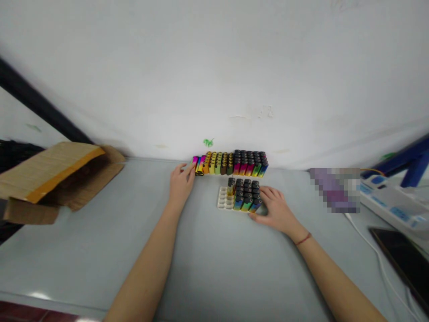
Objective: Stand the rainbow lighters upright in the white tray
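Several colourful lighters point(250, 163) stand in rows along the wall, black-topped ones at the right and yellow ones point(214, 163) to their left. My left hand point(182, 181) touches the pink and blue lighters point(200, 165) at the row's left end; whether it grips one is unclear. In front of the rows lies a white tray point(221, 199) with round slots. Black-topped lighters point(247, 195) fill its right part, and its left slots are bare. My right hand point(273, 208) rests against the tray's right side, thumb at the front corner and fingers behind, closed round its edge.
An opened cardboard box point(56, 174) lies at the left. On the right are a pixelated purple item point(335, 190), a white power strip point(395, 201), a white cable point(378, 255) and a dark phone point(402, 259). The white wall point(161, 89) rises behind the table.
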A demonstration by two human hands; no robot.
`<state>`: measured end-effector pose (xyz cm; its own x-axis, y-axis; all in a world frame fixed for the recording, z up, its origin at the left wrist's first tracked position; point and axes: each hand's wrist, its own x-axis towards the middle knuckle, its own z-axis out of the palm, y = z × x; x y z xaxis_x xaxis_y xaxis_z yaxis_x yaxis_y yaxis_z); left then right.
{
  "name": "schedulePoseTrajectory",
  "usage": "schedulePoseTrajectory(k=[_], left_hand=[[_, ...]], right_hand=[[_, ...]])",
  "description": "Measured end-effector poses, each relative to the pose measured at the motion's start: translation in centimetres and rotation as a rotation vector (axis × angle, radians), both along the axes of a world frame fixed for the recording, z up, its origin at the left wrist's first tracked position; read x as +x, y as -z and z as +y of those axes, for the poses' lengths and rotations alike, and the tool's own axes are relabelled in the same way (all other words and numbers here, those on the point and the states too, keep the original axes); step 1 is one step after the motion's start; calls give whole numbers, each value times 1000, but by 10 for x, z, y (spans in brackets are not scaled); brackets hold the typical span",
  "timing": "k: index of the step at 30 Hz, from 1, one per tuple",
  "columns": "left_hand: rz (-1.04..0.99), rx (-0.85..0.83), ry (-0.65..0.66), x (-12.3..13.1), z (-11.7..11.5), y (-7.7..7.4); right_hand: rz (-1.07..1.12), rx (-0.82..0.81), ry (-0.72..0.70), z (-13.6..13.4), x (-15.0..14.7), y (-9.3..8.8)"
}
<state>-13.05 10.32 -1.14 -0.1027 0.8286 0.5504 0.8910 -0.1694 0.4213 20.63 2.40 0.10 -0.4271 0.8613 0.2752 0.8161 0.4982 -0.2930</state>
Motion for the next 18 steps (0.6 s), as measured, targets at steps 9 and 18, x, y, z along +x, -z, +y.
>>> schedulePoseTrajectory(k=[9, 18], left_hand=[[-30, 2, 45, 6, 4, -5], [-293, 67, -143, 11, -4, -15]], right_hand=[[-9, -2, 4, 0, 0, 2], [-3, -7, 0, 0, 0, -1]])
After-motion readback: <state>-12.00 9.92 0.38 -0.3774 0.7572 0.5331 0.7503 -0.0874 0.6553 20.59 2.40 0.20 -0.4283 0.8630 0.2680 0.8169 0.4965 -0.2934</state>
